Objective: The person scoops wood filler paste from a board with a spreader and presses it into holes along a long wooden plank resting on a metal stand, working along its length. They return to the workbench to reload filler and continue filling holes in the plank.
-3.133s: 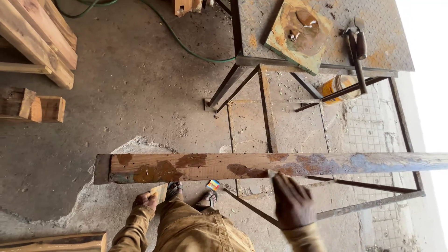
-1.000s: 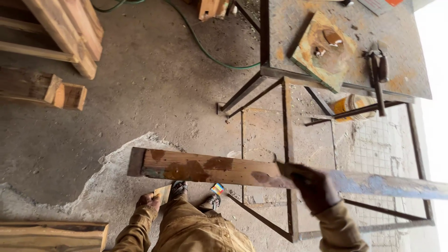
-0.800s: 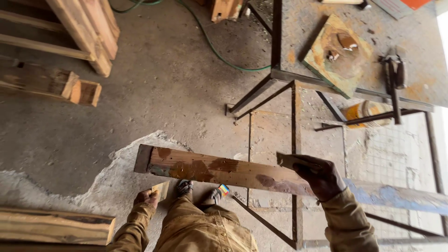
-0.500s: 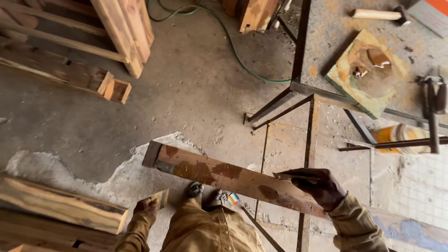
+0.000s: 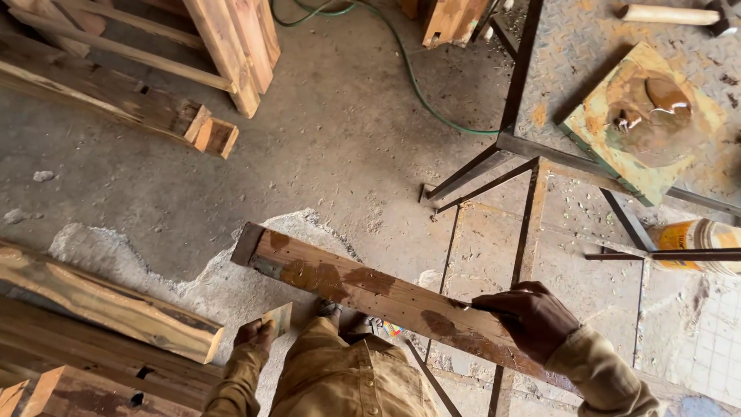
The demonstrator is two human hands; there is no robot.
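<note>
So the right hand is wrapped around a long wooden plank, fingers curled over its upper edge roughly two thirds of the way along, and the plank hangs in the air above the concrete floor, tilted so the far end sits up and to the left. It's got dark brown stain patches all over its face. The left hand is down by the hip, pinching a small flat piece of wood between the fingers. Tan work clothes fill the bottom of the view. Off to the right there's a metal bench with a stained square board on top, and a yellow can sitting underneath. A green hose snakes across the floor, and stacked timber beams lie on the left.
</note>
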